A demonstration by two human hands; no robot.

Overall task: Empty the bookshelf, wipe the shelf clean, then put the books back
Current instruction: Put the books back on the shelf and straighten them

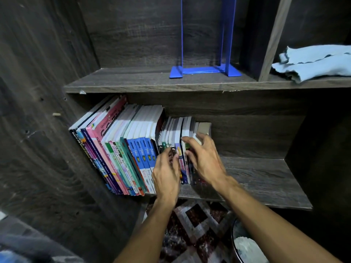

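A row of books (pixel 133 149) stands on the lower dark wooden shelf (pixel 256 177), leaning against the left wall. At its right end is a group of smaller books (pixel 180 130). My left hand (pixel 166 173) rests its fingers against the spines of those small books. From the right side, my right hand (pixel 204 158) has its fingers spread over the last few small books, touching their tops and spines. Whether either hand actually grips a book is unclear. A light blue cloth (pixel 313 62) lies on the upper shelf at the right.
Blue metal bookends (pixel 205 70) stand on the upper shelf (pixel 133 80). A vertical divider (pixel 273 38) separates them from the cloth. Below the shelf are a patterned rug (pixel 193 224) and the rim of a dark bin (pixel 245 245) at the lower right.
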